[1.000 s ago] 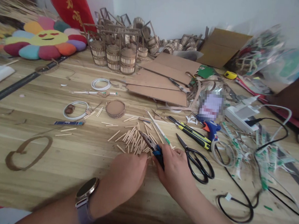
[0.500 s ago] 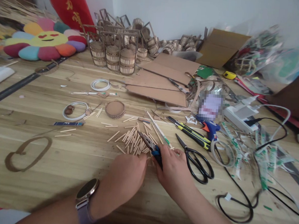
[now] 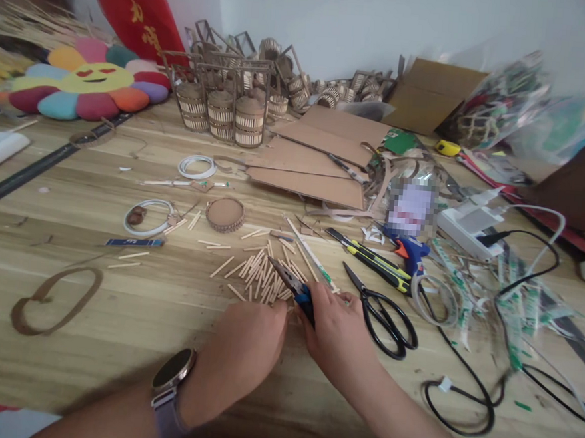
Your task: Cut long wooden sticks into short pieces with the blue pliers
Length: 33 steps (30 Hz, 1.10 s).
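Wrapped round the handles of a pair of pliers point(image 3: 292, 287), my right hand point(image 3: 338, 325) rests just below a pile of short wooden sticks point(image 3: 263, 274). The pliers' jaws point up and left over the pile. My left hand point(image 3: 248, 349), with a watch point(image 3: 174, 371) at the wrist, is closed at the pile's near edge; its fingertips are turned away, so what they pinch cannot be made out. Black-handled scissors point(image 3: 383, 315) lie right of my right hand. A small round woven-edged disc point(image 3: 225, 214) lies beyond the sticks.
Utility knives point(image 3: 374, 261), a blue glue gun point(image 3: 413, 254), a tape roll point(image 3: 434, 300) and a power strip point(image 3: 472, 225) with cables lie to the right. Cardboard sheets point(image 3: 311, 160) and small slatted baskets point(image 3: 222, 114) stand further back. A brown strip loop point(image 3: 56, 301) lies left.
Almost nothing differs. Both hands and the pliers keep the same place over the sticks; the view has shifted very slightly.
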Each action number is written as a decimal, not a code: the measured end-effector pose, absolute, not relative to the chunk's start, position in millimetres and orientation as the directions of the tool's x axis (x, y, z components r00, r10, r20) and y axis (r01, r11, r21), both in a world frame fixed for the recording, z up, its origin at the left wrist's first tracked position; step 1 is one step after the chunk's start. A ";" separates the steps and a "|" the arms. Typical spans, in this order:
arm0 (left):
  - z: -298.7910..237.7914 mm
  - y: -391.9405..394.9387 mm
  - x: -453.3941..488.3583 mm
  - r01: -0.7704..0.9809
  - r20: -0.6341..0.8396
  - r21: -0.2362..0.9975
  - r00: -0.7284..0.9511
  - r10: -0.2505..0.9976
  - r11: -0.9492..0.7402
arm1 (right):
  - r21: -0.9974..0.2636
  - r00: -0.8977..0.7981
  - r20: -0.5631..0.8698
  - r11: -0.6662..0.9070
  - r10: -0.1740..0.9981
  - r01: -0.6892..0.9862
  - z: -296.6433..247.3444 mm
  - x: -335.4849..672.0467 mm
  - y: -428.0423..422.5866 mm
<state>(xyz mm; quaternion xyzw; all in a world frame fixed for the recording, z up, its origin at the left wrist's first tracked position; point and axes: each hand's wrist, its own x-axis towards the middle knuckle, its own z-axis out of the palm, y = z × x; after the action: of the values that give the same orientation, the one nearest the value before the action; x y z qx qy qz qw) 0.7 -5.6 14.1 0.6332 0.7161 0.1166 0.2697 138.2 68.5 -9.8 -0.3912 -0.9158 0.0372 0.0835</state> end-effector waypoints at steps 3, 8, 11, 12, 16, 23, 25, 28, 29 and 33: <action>14.4 -5.1 1.5 0.925 -0.263 0.348 -0.060 0.963 0.153 | -0.121 -0.672 0.138 0.686 0.727 0.718 -10.5 137.9 68.7; 13.7 -4.6 2.7 0.934 -0.258 0.331 -0.048 0.965 0.135 | -0.108 -0.670 0.134 0.682 0.730 0.723 -12.3 136.8 67.8; 12.3 -4.8 2.5 0.937 -0.253 0.323 -0.050 0.966 0.133 | -0.118 -0.666 0.116 0.676 0.737 0.727 -13.8 137.1 68.6; 11.8 -4.6 1.9 0.937 -0.251 0.324 -0.049 0.967 0.131 | -0.134 -0.665 0.111 0.674 0.738 0.726 -13.9 137.5 69.7; 10.4 -1.0 -4.1 0.905 -0.234 0.409 -0.024 0.972 0.121 | -0.305 -0.706 0.071 0.689 0.704 0.657 -11.3 141.0 77.7; 13.2 8.6 -21.5 0.620 -0.315 0.752 0.041 0.948 0.223 | -0.437 -0.710 0.165 0.696 0.685 0.570 -9.4 145.3 83.1; 13.0 8.8 -25.0 0.424 -0.359 0.857 0.083 0.930 0.293 | -0.523 -0.693 0.217 0.681 0.688 0.512 -5.0 146.3 82.3; 11.6 8.6 -29.6 0.145 -0.374 0.922 0.087 0.923 0.360 | -0.682 -0.666 0.253 0.618 0.702 0.392 10.2 150.4 82.1; 11.5 8.9 -31.2 0.074 -0.363 0.931 0.062 0.930 0.358 | -0.739 -0.671 0.213 0.566 0.711 0.365 16.5 152.5 82.4; 14.7 11.2 -37.0 -0.128 -0.316 0.941 -0.013 0.949 0.312 | -0.897 -0.760 -0.136 0.246 0.636 0.367 35.4 161.2 84.5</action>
<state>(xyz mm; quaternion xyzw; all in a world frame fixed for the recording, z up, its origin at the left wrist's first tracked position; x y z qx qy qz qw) -37.0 11.2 14.7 0.3734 0.5496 0.4521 0.5951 161.2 84.5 35.4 -0.3218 -0.7788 0.5228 0.1287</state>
